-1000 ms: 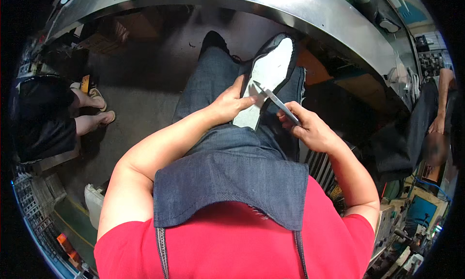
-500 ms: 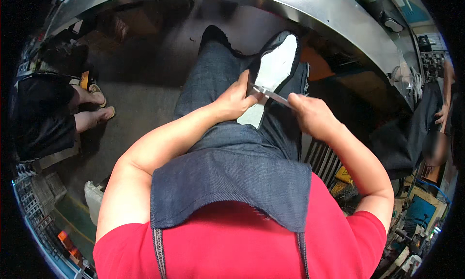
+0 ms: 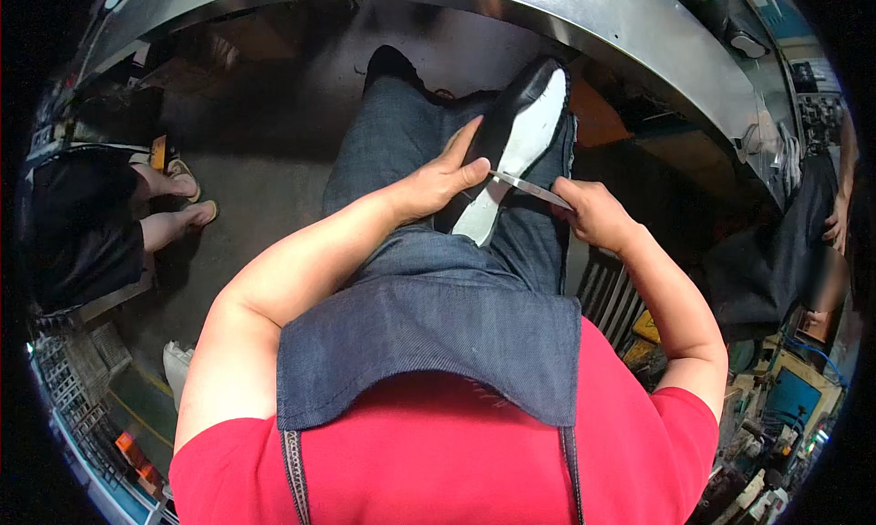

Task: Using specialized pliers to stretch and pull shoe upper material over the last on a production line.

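A black shoe (image 3: 493,124) with a white underside (image 3: 535,128) rests sole-up on my lap, its toe pointing away from me. My left hand (image 3: 436,183) grips it from the left side; the thumb lies across near the waist of the sole and the other fingers are partly hidden. My right hand (image 3: 595,217) is closed round the near end of a thin metal blade (image 3: 529,188). That blade lies across the narrow middle of the sole, its tip close to my left thumb. I cannot tell whether its edge touches the sole.
A curved-looking metal table edge (image 3: 630,32) runs ahead of my knees. At left a seated person's sandalled feet (image 3: 187,201) rest on the floor. Another person in dark clothing (image 3: 776,260) is at far right. Beside my right thigh stands a slatted rack (image 3: 607,297).
The shoe has turned, so more of its black left side shows. My left thumb has shifted onto the shoe's edge, and my right hand with the blade has moved slightly down and right.
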A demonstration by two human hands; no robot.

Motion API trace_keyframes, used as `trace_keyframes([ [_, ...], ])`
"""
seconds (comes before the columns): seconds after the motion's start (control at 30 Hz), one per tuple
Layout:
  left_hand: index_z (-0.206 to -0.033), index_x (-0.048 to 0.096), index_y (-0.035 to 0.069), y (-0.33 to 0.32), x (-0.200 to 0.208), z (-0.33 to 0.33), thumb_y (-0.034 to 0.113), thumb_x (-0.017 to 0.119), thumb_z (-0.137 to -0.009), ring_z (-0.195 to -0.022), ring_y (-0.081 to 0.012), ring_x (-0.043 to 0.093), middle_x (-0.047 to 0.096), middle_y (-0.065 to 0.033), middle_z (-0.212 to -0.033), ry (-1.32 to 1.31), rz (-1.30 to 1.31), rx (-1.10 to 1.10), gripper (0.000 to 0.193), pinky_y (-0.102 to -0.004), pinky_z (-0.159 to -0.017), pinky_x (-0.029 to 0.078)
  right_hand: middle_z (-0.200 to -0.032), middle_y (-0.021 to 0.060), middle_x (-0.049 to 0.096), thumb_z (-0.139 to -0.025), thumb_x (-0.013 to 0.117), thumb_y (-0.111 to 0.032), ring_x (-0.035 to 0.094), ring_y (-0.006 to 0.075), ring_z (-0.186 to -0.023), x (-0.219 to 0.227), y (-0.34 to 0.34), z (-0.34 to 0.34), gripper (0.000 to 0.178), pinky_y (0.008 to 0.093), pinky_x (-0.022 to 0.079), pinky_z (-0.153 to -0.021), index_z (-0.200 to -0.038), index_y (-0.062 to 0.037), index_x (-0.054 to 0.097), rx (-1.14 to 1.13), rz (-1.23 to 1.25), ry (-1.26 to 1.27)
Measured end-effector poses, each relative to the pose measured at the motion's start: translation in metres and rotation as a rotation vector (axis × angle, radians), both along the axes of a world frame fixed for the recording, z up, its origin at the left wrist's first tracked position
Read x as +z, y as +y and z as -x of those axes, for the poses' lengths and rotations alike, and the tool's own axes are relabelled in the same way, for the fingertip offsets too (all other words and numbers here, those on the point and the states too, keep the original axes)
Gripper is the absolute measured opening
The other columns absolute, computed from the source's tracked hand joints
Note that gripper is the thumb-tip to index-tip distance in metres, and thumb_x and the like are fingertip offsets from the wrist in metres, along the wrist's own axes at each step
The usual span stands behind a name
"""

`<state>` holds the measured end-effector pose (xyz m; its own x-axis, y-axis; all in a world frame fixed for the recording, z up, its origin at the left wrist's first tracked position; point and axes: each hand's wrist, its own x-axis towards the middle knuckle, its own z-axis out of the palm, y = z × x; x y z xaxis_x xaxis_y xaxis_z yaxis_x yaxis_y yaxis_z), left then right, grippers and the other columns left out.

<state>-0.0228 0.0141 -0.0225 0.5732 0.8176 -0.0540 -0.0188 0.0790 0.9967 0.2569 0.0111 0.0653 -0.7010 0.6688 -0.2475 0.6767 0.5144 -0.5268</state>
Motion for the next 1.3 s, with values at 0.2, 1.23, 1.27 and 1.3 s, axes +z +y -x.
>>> trace_keyframes([
  [0.2, -0.150, 0.019, 0.003, 0.000, 0.012, -0.007, 0.047, 0.051, -0.096, -0.141, -0.0352, 0.026, 0.026, -0.0248, -0.151, 0.082, -0.061, 0.078, 0.077, -0.0396, -0.115, 0.023, -0.088, 0.0181, 0.060, -0.072, 0.050, 0.011, 0.059, 0.0403, -0.086, 0.013, -0.028, -0.009, 0.026, 0.0426, 0.049, -0.076, -0.095, -0.0017, 0.055, -0.055, -0.008, 0.132],
  [1.23, -0.143, 0.032, 0.001, 0.023, 0.034, -0.025, 0.041, 0.065, -0.090, -0.123, -0.0238, 0.046, 0.050, -0.0171, -0.132, 0.138, -0.014, 0.194, 0.074, -0.0329, -0.103, 0.037, -0.089, 0.0196, 0.062, -0.080, 0.050, 0.006, 0.063, 0.0382, -0.090, 0.062, 0.004, 0.023, 0.020, 0.0413, 0.049, -0.079, -0.099, -0.0006, 0.052, -0.370, 0.105, 0.111],
  [1.27, -0.142, 0.034, 0.001, 0.025, 0.035, -0.024, 0.038, 0.067, -0.088, -0.121, -0.0227, 0.047, 0.052, -0.0162, -0.130, 0.131, 0.013, 0.180, 0.073, -0.0327, -0.103, 0.037, -0.089, 0.0196, 0.062, -0.080, 0.050, 0.006, 0.063, 0.0382, -0.090, 0.061, 0.005, 0.024, 0.020, 0.0413, 0.049, -0.079, -0.099, -0.0006, 0.052, -0.371, 0.110, 0.110],
  [1.3, -0.141, 0.036, 0.000, 0.028, 0.037, -0.024, 0.035, 0.068, -0.087, -0.119, -0.0216, 0.048, 0.053, -0.0153, -0.128, 0.125, 0.039, 0.167, 0.072, -0.0325, -0.103, 0.037, -0.087, 0.0209, 0.061, -0.081, 0.051, 0.004, 0.062, 0.0406, -0.088, 0.058, 0.005, 0.024, 0.015, 0.0428, 0.048, -0.075, -0.095, -0.0009, 0.051, -0.427, 0.149, 0.045],
])
